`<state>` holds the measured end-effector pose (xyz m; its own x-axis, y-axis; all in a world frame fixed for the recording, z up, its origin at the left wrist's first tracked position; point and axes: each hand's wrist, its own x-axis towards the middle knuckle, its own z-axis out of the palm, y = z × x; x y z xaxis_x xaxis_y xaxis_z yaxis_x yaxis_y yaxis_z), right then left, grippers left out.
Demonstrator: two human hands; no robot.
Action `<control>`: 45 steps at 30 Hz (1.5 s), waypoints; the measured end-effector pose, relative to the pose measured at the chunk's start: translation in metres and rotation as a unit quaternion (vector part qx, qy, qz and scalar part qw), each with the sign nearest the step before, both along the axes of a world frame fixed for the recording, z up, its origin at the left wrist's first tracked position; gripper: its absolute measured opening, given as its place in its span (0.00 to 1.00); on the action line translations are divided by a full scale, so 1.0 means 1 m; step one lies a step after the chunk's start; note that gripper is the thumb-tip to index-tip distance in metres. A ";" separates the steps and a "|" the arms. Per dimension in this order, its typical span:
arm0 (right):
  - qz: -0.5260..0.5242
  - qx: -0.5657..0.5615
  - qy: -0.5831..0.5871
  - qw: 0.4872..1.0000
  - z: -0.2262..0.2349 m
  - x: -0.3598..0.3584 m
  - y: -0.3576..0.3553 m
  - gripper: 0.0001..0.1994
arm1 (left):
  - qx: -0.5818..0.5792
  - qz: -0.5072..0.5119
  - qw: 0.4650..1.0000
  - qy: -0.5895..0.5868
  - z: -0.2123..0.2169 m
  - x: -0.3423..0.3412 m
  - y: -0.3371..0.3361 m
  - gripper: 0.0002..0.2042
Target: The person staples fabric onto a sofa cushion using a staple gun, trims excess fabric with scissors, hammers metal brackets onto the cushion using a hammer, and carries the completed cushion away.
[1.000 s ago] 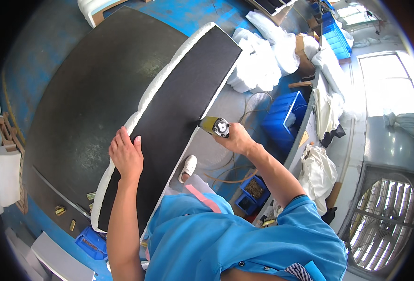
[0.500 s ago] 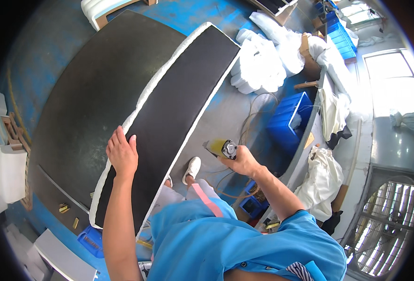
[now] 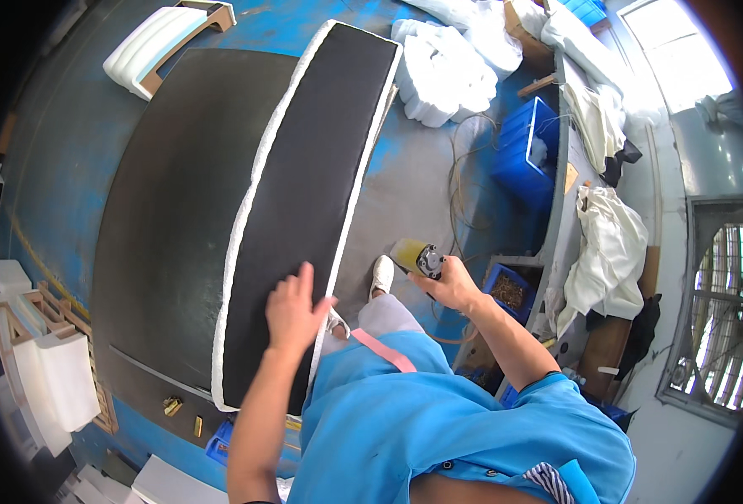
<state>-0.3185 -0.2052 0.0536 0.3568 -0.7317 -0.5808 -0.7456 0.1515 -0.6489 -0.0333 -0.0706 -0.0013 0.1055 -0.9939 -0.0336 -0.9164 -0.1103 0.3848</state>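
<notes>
A long panel faced in black fabric with fluffy white edges [image 3: 312, 160] lies along the near side of a dark table [image 3: 178, 193]. Over its lower part my left hand [image 3: 294, 312] is spread, holding nothing; its fingers are slightly blurred, and I cannot tell whether they touch the fabric. To the right of the panel, clear of it, my right hand [image 3: 454, 286] is wrapped around a yellow air staple gun [image 3: 419, 258] with a round metal cap. Its nose points away from me and is partly hidden.
Small gold-coloured strips [image 3: 198, 426] lie at the table's lower corner, near a blue tray [image 3: 218, 443]. An air hose [image 3: 457, 181] loops on the floor at right. Beyond stand a blue bin [image 3: 522, 151], white padding [image 3: 443, 71] and a bench with cream cloth [image 3: 608, 252].
My left hand has left the panel's far white edge and come across the black fabric toward the near edge. The staple gun stays in my right hand. The whole view has shifted and turned.
</notes>
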 end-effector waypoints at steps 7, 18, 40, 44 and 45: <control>0.027 -0.005 -0.021 0.999 0.010 0.005 0.013 0.17 | 0.049 -0.054 0.997 -0.002 -0.019 -0.010 0.004 0.31; 0.116 -0.130 -0.074 0.982 0.005 0.062 -0.053 0.16 | 0.075 -0.066 0.964 -0.246 -0.013 -0.039 -0.001 0.32; 0.204 -0.126 0.035 0.970 -0.002 0.089 -0.068 0.14 | 0.077 -0.014 0.972 -0.222 -0.010 -0.047 -0.011 0.44; 0.204 -0.133 0.019 0.970 -0.007 0.085 -0.058 0.14 | 0.077 -0.015 0.971 -0.226 -0.014 -0.048 -0.009 0.45; 0.207 -0.116 0.004 0.972 -0.003 0.086 -0.056 0.14 | 0.076 -0.013 0.971 -0.225 -0.014 -0.049 -0.009 0.45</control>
